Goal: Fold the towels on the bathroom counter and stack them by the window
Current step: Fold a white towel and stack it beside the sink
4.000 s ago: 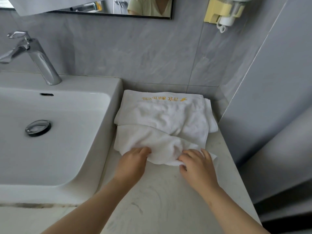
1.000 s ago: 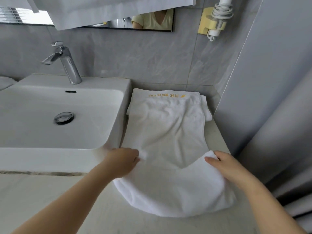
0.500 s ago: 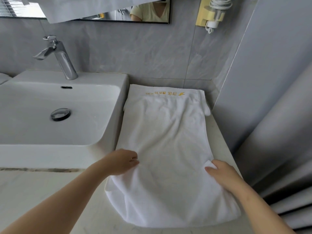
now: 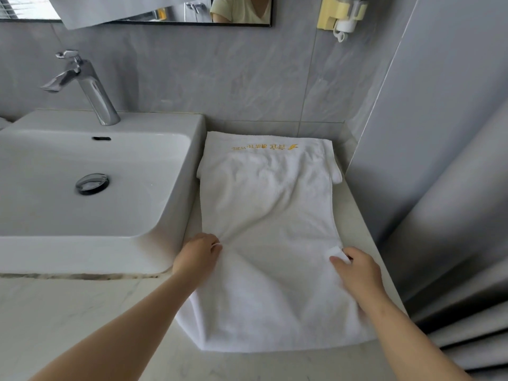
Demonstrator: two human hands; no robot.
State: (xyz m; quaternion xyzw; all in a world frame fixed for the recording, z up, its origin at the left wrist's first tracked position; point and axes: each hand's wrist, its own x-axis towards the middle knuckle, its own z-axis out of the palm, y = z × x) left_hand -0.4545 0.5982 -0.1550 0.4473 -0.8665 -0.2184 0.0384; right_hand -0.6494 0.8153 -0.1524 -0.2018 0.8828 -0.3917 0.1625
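Beside the sink (image 4: 154, 224), left hand (image 4: 199, 253) and right hand (image 4: 354, 268) each pinch the white towel (image 4: 270, 215) at its side edges.

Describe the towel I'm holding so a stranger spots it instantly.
Right of the white sink, on the counter, a white towel lies spread toward the back wall. The left hand and right hand pinch its sides, unlike the folded towel poking out beneath it.

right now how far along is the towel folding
Done: a folded towel with gold lettering seems to lie at the wall end. In hand: the left hand and right hand pinch the side edges of a white towel spread flat on the counter. Left: folding it, then stacking both by the window.
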